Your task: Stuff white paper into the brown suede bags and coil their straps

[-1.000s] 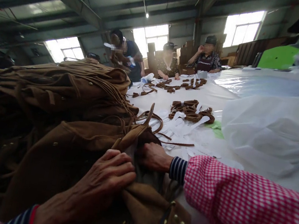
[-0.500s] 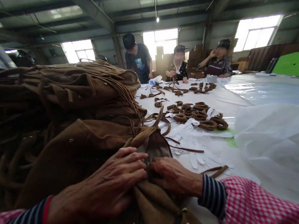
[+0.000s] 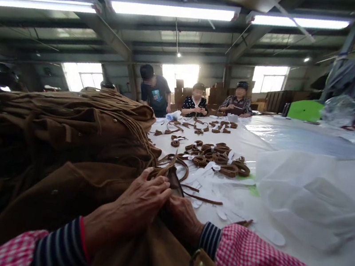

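Observation:
A brown suede-like bag with brass-coloured studs lies in front of me, its dark lining showing at the opening. My left hand is closed on the edge of this opening, knuckles up. Close against it, my right hand grips the other side of the opening, its fingertips hidden inside or behind the fabric. A pointed brown strap end sticks up just beyond my hands. To the left rises a tall heap of similar brown bags.
Coiled brown straps with white bands lie on the white-covered table, with white paper tags nearby. Crumpled translucent sheeting lies at right. Three people stand or sit beyond the table, one in a dark T-shirt.
My view has tilted upward, so the table and people sit lower in the picture. My hands have come closer together, still on the bag's opening.

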Available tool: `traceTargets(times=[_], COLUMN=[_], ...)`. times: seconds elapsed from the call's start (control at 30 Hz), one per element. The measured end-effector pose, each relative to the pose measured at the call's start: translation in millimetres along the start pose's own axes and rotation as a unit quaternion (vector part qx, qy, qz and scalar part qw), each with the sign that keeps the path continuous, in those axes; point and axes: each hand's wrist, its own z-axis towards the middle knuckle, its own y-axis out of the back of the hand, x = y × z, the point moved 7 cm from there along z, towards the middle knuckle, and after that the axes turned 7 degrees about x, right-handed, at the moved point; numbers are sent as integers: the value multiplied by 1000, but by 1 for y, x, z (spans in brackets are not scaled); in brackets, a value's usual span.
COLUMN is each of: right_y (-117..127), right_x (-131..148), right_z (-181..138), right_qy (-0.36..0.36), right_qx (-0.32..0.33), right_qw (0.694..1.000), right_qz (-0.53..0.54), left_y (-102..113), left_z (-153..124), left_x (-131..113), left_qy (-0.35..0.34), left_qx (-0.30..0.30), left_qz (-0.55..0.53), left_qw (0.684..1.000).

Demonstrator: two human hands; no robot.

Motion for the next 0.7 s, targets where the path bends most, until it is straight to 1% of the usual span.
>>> traceTargets(times=[0.03, 0.1, 0.17, 0.23, 0.33, 0.47, 0.53, 0.63, 0.7], right_y=[-1, -2, -2, 0, 2, 4, 4, 7, 13], right_x=[0, 0, -1, -1, -4, -15, -19, -22, -22], right_z=[-1, -4, -6, -6, -5, -2, -3, -5, -5], right_qy=[3, 1, -6, -10, -20, -51, -67, -85, -79], right_qx=[-9, -9, -3, -5, -16, -22, -22, -17, 4], right_qw=[1000, 1000, 1000, 1000, 998, 987, 979, 967, 961], right_qz=[4, -3, -16, -9, 50, 149, 190, 239, 266], left_y=[-5, -16, -26, -38, -52, -57, -56, -56, -58], left_z=[4, 6, 2, -5, -12, -9, -1, 9, 14], left_x=[6, 26, 44, 48, 42, 39, 40, 41, 40], left_qy=[14, 82, 142, 149, 137, 121, 112, 113, 127], left_qx=[20, 71, 109, 122, 98, 48, 42, 32, 27], left_qz=[0, -5, -38, -84, -161, -273, -296, -303, -302], left_qw=[1000, 994, 983, 978, 972, 953, 948, 946, 944])
